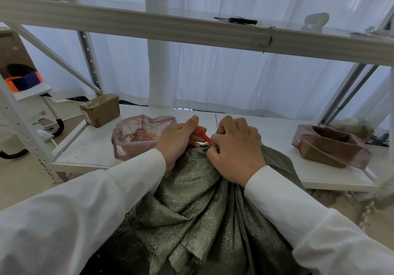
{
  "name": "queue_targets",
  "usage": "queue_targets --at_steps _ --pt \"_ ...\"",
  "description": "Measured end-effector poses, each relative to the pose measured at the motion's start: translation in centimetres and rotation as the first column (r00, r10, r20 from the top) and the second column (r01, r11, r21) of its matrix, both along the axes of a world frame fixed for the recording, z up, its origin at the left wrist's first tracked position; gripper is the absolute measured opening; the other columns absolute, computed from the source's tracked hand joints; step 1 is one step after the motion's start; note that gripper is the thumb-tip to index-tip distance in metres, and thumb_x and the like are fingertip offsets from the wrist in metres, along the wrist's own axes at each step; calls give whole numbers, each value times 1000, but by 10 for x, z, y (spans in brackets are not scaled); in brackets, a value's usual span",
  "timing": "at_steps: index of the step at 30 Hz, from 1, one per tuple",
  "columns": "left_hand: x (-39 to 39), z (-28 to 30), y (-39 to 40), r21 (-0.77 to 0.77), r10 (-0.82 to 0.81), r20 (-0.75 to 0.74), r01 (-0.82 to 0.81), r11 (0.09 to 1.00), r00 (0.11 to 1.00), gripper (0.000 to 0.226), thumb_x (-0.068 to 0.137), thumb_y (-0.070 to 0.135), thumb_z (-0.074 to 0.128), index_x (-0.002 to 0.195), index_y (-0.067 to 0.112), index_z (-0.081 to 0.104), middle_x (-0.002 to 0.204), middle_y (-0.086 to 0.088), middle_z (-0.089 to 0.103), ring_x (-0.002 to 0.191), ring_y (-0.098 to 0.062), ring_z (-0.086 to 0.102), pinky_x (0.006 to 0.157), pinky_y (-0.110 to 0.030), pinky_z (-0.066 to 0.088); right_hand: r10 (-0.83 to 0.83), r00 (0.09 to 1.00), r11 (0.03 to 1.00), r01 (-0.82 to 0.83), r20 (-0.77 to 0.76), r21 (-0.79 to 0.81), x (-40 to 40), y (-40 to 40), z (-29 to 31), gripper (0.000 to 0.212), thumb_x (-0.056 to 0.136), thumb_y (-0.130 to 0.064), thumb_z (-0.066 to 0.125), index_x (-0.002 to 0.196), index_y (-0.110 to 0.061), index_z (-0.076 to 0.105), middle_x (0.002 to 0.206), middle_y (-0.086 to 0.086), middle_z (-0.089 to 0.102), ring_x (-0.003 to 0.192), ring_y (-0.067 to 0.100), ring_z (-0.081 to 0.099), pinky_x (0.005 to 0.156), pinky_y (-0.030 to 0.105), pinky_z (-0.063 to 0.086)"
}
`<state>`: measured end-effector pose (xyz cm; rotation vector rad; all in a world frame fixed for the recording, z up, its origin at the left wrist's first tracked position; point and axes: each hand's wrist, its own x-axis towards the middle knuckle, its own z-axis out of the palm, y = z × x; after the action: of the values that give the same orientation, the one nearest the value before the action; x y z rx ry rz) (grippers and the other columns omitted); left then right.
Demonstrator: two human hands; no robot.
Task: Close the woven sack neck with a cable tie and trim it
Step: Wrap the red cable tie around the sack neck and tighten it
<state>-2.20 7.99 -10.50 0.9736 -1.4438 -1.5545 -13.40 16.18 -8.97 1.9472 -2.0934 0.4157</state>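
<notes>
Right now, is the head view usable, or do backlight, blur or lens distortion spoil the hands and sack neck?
Head view: usable; bright curtain backlights softly, no harsh glare; wide-angle bends the upper shelf beam; left hand, right hand and woven sack are sharp; sleeves blur slightly at the edges.

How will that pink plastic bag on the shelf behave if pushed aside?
Probably floppy: the pink plastic bag lies crumpled and slumped on the shelf. Likely light, since it is thin enough to show the red strips inside. It would probably slide or deform rather than roll, and the loose film could snag or bunch up.
</notes>
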Motion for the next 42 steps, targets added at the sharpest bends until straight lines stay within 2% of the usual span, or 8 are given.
queue_targets --at_steps 3,6,12,20,26,32,38,42 --pt "0 0 1 -4 6 -15 -6 1000 1000 39 93 39 46 79 10 68 71 -8 68 45 -3 58 54 -11 49 5 1000 1000 -5 1 31 -1 -1 0 22 75 -35 30 67 -20 44 95 -5 31 102 24 35 78 33 17" --pt "0 1 1 -17 9 -4 -10 1000 1000 39 93 39 47 81 9 69 74 -9 69 46 -3 58 54 -10 49 15 1000 1000 -15 -13 3 0 1 0 31 74 -37 22 65 -20 46 94 -3 35 101 25 37 77 34 18" --pt "0 1 0 -47 28 25 -27 999 999 37 90 41 52 81 10 70 74 -8 70 47 -4 60 55 -10 51 5 1000 1000 -5 -22 5 -1 -2 -1 42 73 -37 25 71 -16 62 99 -1 40 103 26 37 77 34 17" --pt "1 2 1 -66 45 23 -44 997 999 33 86 37 58 78 7 69 79 -11 71 45 -5 59 55 -12 51 1 1000 996 1 -22 93 2 1 5 47 75 -38 25 83 -17 66 100 -5 32 109 23 32 87 37 24" --pt "1 0 0 -65 72 30 -70 995 997 31 86 37 59 72 11 69 71 -7 71 48 -9 61 59 -18 52 -10 1000 994 11 -9 106 2 -1 5 49 75 -38 23 86 -18 67 101 -6 32 109 22 31 89 36 24" --pt "0 0 -2 -137 88 54 -80 987 995 29 86 32 62 64 14 66 71 -13 71 64 -27 65 73 -35 55 -6 1000 996 5 6 94 2 0 6 48 75 -37 24 84 -17 66 98 -7 30 108 22 31 88 36 24" --pt "1 1 0 -238 112 109 -83 968 988 30 82 27 66 78 -2 66 73 -12 72 57 -18 66 55 -19 55 -4 1000 994 3 1 108 3 0 6 47 75 -38 24 83 -18 66 98 -7 30 107 21 31 89 35 23" --pt "2 2 1 -272 117 127 -79 959 985 35 81 28 67 84 -7 64 73 -10 72 55 -13 67 57 -19 56 11 1000 994 -11 2 112 3 0 7 46 75 -38 24 81 -19 65 98 -8 31 106 20 30 88 34 22"
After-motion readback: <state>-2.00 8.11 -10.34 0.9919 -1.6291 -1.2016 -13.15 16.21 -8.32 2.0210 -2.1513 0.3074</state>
